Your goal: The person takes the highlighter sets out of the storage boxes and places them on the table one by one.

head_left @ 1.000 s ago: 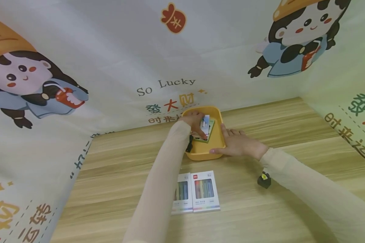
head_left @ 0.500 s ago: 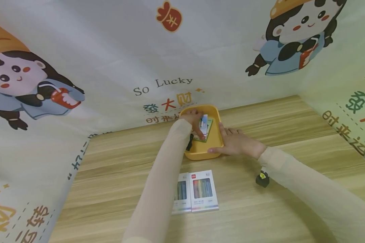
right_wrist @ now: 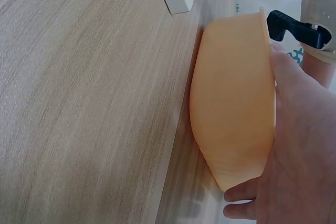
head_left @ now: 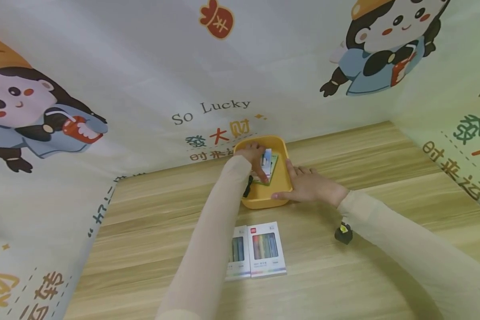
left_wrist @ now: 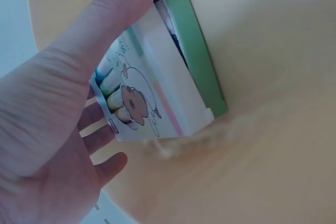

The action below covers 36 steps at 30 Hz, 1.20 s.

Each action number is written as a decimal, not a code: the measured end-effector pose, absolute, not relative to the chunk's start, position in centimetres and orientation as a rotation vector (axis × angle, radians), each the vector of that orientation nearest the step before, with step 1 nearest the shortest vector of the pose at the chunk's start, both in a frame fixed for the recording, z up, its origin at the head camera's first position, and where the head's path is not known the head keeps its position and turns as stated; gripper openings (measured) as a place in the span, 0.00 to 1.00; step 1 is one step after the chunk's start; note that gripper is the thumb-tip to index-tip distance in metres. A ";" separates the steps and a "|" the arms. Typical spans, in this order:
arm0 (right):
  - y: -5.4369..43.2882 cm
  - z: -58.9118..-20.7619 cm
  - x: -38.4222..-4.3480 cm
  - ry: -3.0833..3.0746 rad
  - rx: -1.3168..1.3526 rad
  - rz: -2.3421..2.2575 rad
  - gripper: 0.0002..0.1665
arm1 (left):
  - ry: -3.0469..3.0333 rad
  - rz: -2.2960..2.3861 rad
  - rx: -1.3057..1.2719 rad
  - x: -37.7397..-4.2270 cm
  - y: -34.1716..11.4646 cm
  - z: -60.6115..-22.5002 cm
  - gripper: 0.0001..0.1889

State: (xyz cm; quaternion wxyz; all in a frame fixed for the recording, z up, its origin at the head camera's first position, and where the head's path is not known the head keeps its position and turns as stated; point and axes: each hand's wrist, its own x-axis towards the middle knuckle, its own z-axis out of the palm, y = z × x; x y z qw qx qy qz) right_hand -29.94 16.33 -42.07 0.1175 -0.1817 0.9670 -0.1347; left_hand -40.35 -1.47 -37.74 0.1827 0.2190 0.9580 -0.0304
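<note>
A yellow plastic bin [head_left: 261,204] stands by the back wall. Inside it my left hand [head_left: 251,156] grips a small white illustrated box [left_wrist: 142,95], thumb over one edge and fingers along the far side; a window in this box shows coloured sticks. Right against it is a flat green box [left_wrist: 197,51], close over the bin floor. My right hand [head_left: 313,184] lies against the bin's right side with the thumb along the near rim and the fingers extended. In the right wrist view, the bin's outer wall [right_wrist: 233,98] is beside my palm.
Two white boxes with windows showing coloured sticks, a right one [head_left: 267,248] and a left one [head_left: 238,254] partly behind my left arm, lie side by side in front of the bin. A printed cloth [head_left: 144,89] rises behind the wooden table [head_left: 144,213].
Both hands keep nearly the same places on the box and the bin. The whole head view has shifted slightly, so everything appears a little further left and up.
</note>
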 end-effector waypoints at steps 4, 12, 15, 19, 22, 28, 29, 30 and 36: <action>16.3 -42.1 -30.0 2.830 -0.535 -0.388 0.70 | 2.726 -0.071 0.655 -39.5 -1.6 -37.4 0.60; 16.4 -41.8 -29.9 2.817 -0.523 -0.398 0.69 | 2.723 -0.122 0.638 -40.7 -1.4 -38.1 0.63; 16.4 -41.8 -30.0 2.805 -0.524 -0.392 0.69 | 2.721 -0.166 0.623 -41.5 -1.3 -38.9 0.65; 16.4 -41.8 -30.0 2.798 -0.514 -0.383 0.69 | 2.726 -0.156 0.606 -42.3 -1.3 -39.7 0.66; 16.4 -41.9 -30.1 2.796 -0.510 -0.376 0.69 | 2.733 -0.154 0.603 -42.6 -1.4 -40.0 0.67; 16.4 -41.9 -30.3 2.792 -0.512 -0.368 0.70 | 2.751 -0.181 0.639 -42.9 -1.5 -40.3 0.66; 16.4 -41.9 -30.3 2.791 -0.511 -0.371 0.70 | 2.754 -0.187 0.646 -42.9 -1.5 -40.4 0.66; 16.5 -41.9 -30.3 2.790 -0.511 -0.372 0.69 | 2.756 -0.192 0.653 -42.9 -1.5 -40.3 0.65; 16.4 -41.8 -30.2 2.766 -0.501 -0.401 0.70 | 2.753 -0.192 0.651 -43.0 -1.5 -40.5 0.65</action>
